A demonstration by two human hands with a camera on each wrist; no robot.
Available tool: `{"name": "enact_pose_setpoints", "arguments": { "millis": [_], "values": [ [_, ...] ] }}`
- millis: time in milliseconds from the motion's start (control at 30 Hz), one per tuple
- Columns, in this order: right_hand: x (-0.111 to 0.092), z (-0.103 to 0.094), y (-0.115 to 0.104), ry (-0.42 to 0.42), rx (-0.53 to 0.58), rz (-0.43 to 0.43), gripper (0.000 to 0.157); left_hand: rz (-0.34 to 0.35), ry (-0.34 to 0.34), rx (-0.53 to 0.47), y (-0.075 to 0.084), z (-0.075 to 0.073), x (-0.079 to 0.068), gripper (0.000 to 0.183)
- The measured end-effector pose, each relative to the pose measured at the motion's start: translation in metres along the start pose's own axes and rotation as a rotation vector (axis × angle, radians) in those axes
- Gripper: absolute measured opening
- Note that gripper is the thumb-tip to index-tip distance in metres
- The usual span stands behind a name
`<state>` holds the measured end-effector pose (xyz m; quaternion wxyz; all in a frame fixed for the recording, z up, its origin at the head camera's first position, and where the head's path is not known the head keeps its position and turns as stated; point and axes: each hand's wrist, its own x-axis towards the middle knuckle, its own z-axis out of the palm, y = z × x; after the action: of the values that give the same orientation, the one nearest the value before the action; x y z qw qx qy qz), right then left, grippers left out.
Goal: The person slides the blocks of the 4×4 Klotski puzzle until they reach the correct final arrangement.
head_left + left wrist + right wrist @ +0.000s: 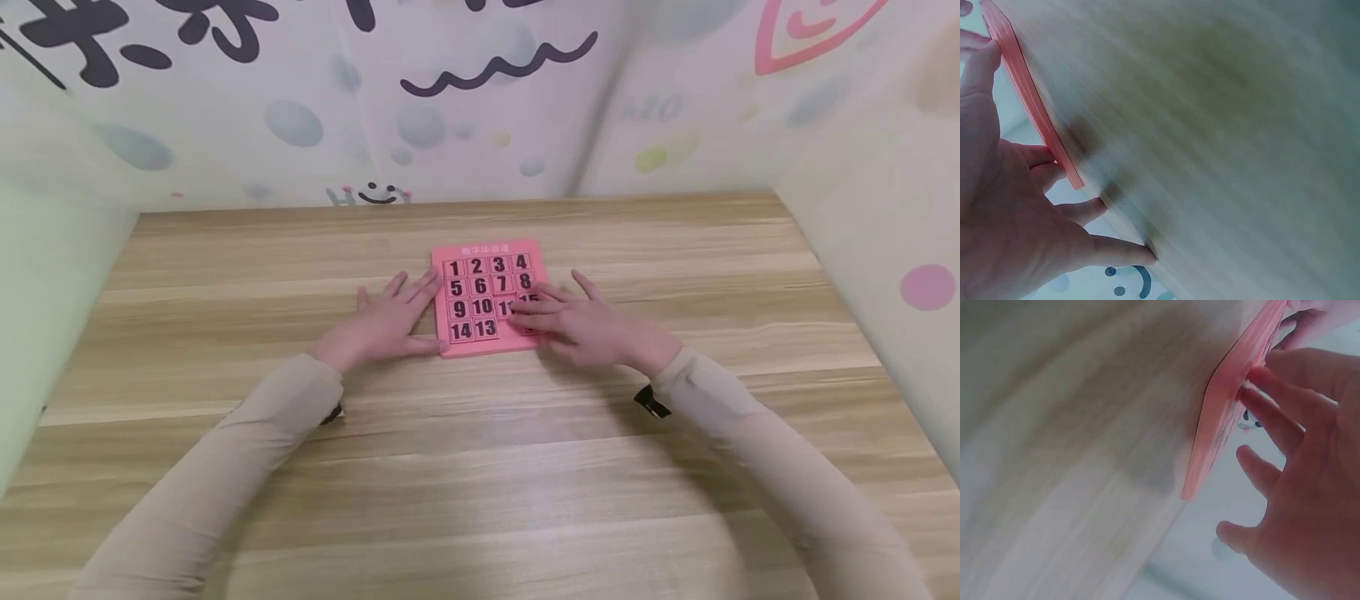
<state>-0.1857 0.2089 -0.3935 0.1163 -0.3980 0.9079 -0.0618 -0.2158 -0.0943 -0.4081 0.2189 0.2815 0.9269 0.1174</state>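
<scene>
A pink sliding number puzzle (487,348) lies flat on the wooden table, its numbered tiles facing up. Tiles 1 to 10 show plainly, with 14 and 13 in the bottom row. My left hand (382,327) touches the puzzle's left side, fingertips along the edge and thumb at the near corner. In the left wrist view its outer fingers (1124,251) reach the table beyond the frame. Over the right side, my right hand (588,329) has extended fingertips on the tiles near 11 and 15, partly covering both. A bottom-right tile is mostly hidden beneath it.
The wood-grain table (480,467) extends on all sides of the puzzle. A white wall (480,158) with printed writing and bubbles stands along its far edge, with side walls at left and right. A black strap piece (652,402) hangs at the right cuff.
</scene>
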Motion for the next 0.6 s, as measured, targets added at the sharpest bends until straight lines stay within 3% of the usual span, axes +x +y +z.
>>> {"name": "enact_pose_setpoints", "arguments": {
  "millis": [200,600],
  "values": [
    [0.004,-0.001,0.005,0.004,0.024,0.018,0.047,-0.005,0.004,-0.002,0.001,0.0,0.002,0.098],
    [-0.016,0.0,0.016,0.079,0.032,-0.008,0.046,0.001,0.002,0.002,0.002,0.0,0.001,0.098]
  ]
}}
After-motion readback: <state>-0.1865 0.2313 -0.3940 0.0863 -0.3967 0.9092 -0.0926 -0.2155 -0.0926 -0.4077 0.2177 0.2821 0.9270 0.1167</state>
